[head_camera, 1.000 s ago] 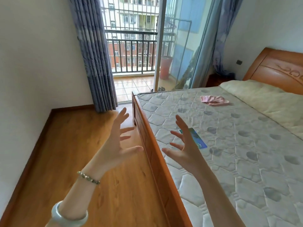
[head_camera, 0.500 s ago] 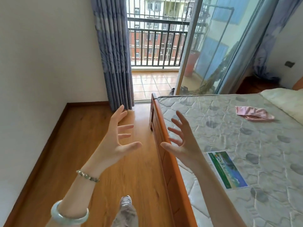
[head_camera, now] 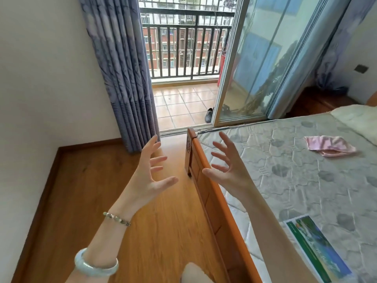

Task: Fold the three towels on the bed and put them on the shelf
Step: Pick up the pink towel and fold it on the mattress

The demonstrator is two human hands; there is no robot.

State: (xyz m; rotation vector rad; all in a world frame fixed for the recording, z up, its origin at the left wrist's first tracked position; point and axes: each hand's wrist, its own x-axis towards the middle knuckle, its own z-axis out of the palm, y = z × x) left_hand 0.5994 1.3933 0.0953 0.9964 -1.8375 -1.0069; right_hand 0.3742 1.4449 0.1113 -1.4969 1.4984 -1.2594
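A crumpled pink towel (head_camera: 329, 146) lies on the bare quilted mattress (head_camera: 295, 176) at the right, well beyond my reach. My left hand (head_camera: 150, 176) is raised over the wooden floor, palm inward, fingers spread and holding nothing. My right hand (head_camera: 228, 170) is raised above the bed's wooden side rail (head_camera: 212, 199), fingers also spread and empty. I see only this one towel. No shelf is in view.
A green and blue printed label (head_camera: 314, 248) is stuck on the mattress near me. A cream blanket (head_camera: 359, 117) lies at the bed's head. Ahead are a blue curtain (head_camera: 122, 68), an open sliding glass door (head_camera: 255, 58) and a tiled balcony with a shoe (head_camera: 209, 115). A white wall runs along the left.
The view has swung left and downward, so the bed, towel and label slid to the right of the frame. Both hands stay raised, open and empty.
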